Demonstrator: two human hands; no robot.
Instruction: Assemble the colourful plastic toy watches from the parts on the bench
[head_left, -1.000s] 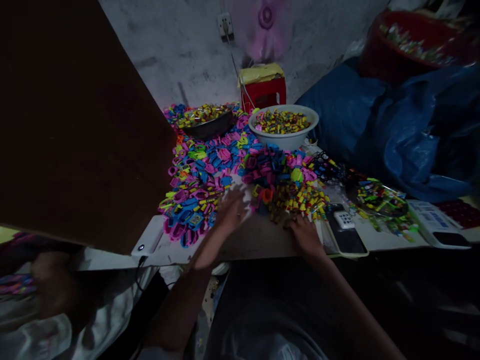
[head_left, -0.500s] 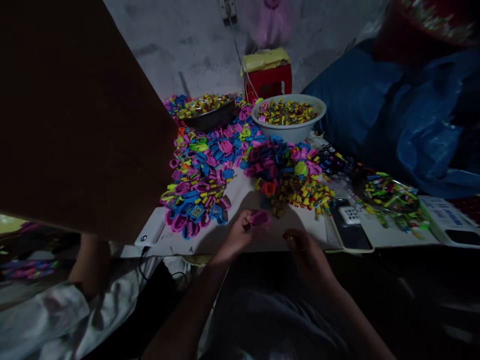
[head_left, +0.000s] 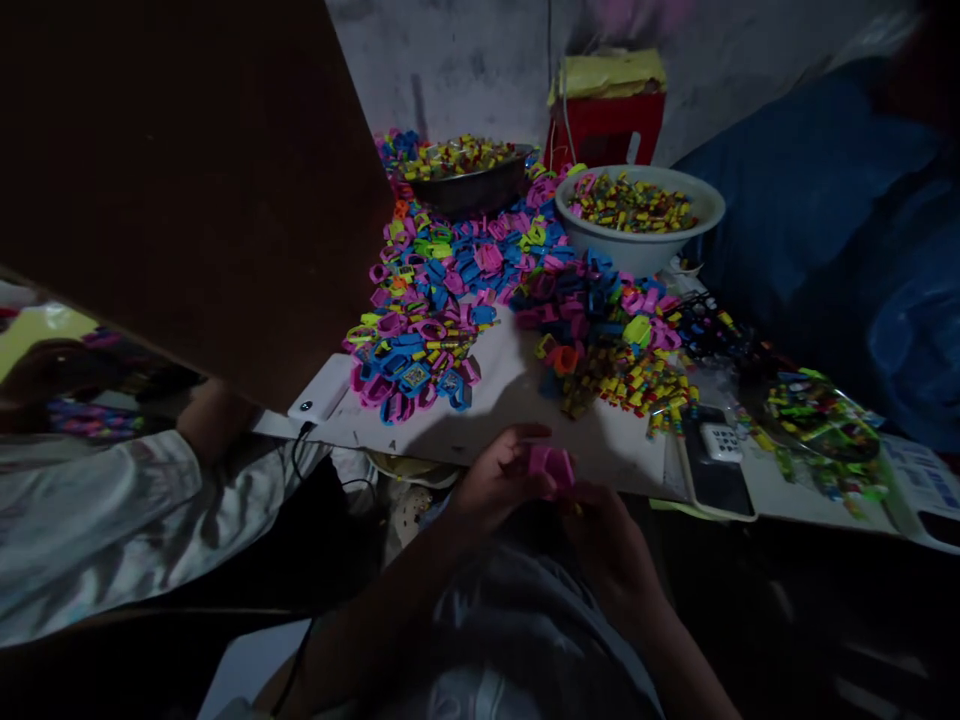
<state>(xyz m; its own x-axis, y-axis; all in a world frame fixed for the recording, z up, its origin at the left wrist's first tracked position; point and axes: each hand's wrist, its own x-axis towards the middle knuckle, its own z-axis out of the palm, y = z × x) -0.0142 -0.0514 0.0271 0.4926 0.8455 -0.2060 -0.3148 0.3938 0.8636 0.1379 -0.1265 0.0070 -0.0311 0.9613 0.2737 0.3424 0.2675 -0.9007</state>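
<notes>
My left hand (head_left: pixel 499 478) is closed around a pink plastic piece (head_left: pixel 551 467), a hollow, ring-like shape, just off the table's front edge. Close against its lower right side is my right hand (head_left: pixel 606 535), fingers pinched on a small yellowish piece (head_left: pixel 574 508), too dark to make out well. Ahead on the table lies a heap of small yellow-and-red pieces (head_left: pixel 641 378). Left of that sits a pile of pink and blue plastic pieces (head_left: pixel 405 375), some with yellow pieces in or among them.
A grey-white basin (head_left: pixel 641 248) and a dark metal bowl (head_left: pixel 469 192) hold yellow pieces. A red stool (head_left: pixel 607 125) stands behind. Phones (head_left: pixel 716 470) (head_left: pixel 322 390) lie near the front edge. A large brown board (head_left: pixel 187 200) blocks the left; a co-worker's sleeve (head_left: pixel 97 510) shows below it.
My hands have come together; the right hand now meets the pink piece in the left. Both are nearer my body. The view has shifted, and more of the co-worker's arm shows.
</notes>
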